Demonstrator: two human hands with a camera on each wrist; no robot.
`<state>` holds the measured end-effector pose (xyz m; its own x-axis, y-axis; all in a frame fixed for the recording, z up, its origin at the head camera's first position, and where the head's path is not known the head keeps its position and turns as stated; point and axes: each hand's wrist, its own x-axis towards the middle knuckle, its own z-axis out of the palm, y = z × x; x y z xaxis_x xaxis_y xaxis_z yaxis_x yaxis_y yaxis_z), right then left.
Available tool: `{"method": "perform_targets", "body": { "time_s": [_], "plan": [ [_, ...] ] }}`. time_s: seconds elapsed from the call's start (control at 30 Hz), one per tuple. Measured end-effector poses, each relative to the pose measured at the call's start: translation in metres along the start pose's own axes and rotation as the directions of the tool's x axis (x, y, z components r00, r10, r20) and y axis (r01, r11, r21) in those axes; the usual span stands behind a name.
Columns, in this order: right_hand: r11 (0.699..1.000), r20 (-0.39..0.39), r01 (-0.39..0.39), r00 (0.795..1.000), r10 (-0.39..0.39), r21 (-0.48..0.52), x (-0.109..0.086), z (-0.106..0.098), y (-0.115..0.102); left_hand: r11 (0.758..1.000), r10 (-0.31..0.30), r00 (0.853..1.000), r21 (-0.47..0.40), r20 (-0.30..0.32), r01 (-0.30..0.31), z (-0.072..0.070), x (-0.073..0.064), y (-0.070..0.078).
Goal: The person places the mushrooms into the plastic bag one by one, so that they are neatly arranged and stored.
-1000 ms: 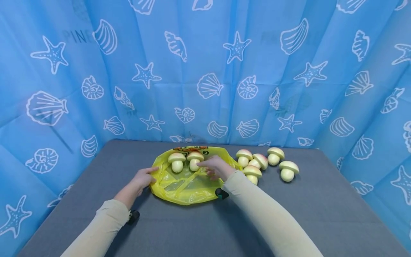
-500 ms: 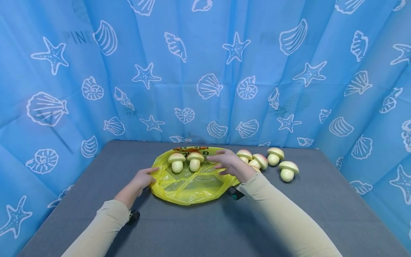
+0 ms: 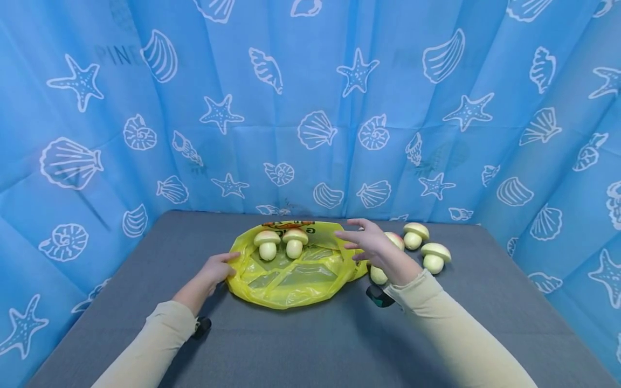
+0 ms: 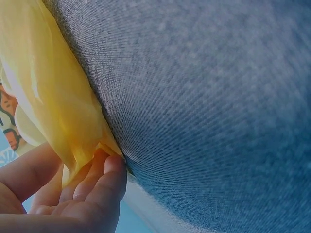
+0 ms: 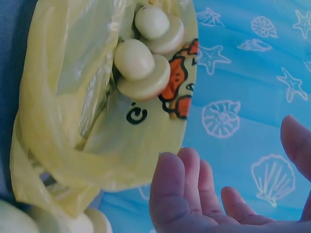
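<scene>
A yellow plastic bag (image 3: 291, 299) lies spread with its mouth toward me on the grey table. Two toy mushrooms, a left one (image 3: 267, 249) and a right one (image 3: 294, 245), rest inside it, pale with rosy cap tops. My left hand (image 3: 215, 272) pinches the bag's left rim; the left wrist view shows the yellow film (image 4: 73, 111) between thumb and fingers. Held above the bag's right edge, my right hand (image 3: 375, 247) has spread fingers (image 5: 167, 184) and holds nothing. It partly covers the loose mushrooms behind it, one of which (image 3: 378, 275) shows below the wrist.
Right of the bag stand more mushrooms, among them a far one (image 3: 415, 237) and a rightmost one (image 3: 434, 258). The grey cloth-covered table (image 3: 271, 350) ends at a blue curtain (image 3: 310, 161) printed with white shells and starfish.
My right hand has moved right, away from the mushrooms inside the bag, to over its right edge near the loose mushrooms. The left hand stays at the left rim.
</scene>
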<state>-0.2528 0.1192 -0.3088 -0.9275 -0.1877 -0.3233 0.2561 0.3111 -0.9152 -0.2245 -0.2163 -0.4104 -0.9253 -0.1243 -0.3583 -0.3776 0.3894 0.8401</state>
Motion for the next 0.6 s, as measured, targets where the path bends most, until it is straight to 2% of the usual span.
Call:
{"method": "perform_targets", "body": {
  "time_s": [0.27, 0.6],
  "plan": [
    [1.0, -0.044, 0.021, 0.999, -0.021, -0.017, -0.012, -0.021, 0.005, 1.0, 0.001, 1.0, 0.002, -0.001, -0.001, 0.0, -0.001, 0.003],
    [0.999, -0.075, 0.038, 0.996, -0.04, -0.039, -0.023, -0.034, 0.016, 1.0, -0.002, 1.0, -0.004, -0.005, 0.002, 0.0, 0.0, 0.0]
  ]
}}
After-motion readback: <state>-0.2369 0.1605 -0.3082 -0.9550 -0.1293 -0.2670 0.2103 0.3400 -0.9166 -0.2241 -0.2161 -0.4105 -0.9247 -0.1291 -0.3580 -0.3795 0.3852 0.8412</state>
